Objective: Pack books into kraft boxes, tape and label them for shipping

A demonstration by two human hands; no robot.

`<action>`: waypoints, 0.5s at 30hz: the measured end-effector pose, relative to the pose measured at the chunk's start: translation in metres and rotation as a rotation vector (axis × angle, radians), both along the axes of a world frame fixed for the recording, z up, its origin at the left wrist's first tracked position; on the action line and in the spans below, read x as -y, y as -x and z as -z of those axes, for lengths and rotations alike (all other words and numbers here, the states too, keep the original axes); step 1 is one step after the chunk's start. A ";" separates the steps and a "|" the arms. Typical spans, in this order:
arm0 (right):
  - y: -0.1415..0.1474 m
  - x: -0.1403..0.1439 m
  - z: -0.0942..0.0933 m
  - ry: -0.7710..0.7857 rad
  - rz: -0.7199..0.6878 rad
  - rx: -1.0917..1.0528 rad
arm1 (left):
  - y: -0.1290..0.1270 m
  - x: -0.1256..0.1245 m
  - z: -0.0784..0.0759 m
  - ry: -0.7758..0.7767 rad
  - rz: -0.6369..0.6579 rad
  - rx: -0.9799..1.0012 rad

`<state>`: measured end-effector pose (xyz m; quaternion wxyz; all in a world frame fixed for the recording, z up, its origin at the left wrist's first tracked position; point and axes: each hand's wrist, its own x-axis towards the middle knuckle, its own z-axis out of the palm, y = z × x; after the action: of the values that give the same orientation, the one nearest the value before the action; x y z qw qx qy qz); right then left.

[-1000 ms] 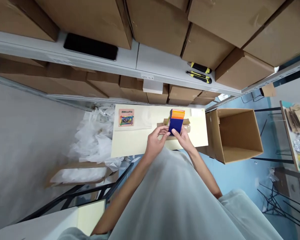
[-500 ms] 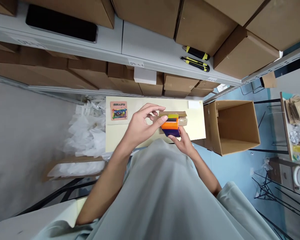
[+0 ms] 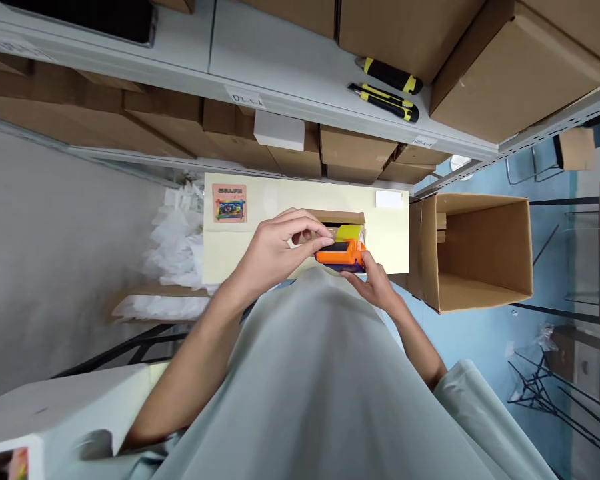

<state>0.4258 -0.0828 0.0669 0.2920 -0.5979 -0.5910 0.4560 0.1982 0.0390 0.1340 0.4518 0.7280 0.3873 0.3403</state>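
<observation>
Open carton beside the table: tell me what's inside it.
The carton shows only bare cardboard walls and floor. Its near corner, behind the front wall, is hidden.

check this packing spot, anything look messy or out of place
Mostly orderly. The one untidy patch is the heap of clear plastic bags spilling loosely past the table edge on its left side. Both the left hand and right hand hold the orange box squarely.

the small box [image 3: 344,254] was upright a second ago, blue side facing up at the camera — now it's tipped so the orange end shows on top. left hand [image 3: 275,250] came off the bottom and sits curled over the orange end, right hand [image 3: 375,283] under it.
</observation>
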 end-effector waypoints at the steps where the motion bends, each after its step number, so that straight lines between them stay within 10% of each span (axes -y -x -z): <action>1: -0.006 0.000 0.002 -0.005 -0.014 0.002 | -0.004 0.004 0.001 -0.041 -0.014 -0.003; 15: -0.079 -0.008 0.009 0.095 -0.298 0.037 | -0.026 0.063 -0.016 -0.132 -0.438 -0.205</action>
<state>0.5053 -0.0744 0.0576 0.1815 -0.5251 -0.6564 0.5105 0.2244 -0.0243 0.1505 0.2773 0.6855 0.5564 0.3790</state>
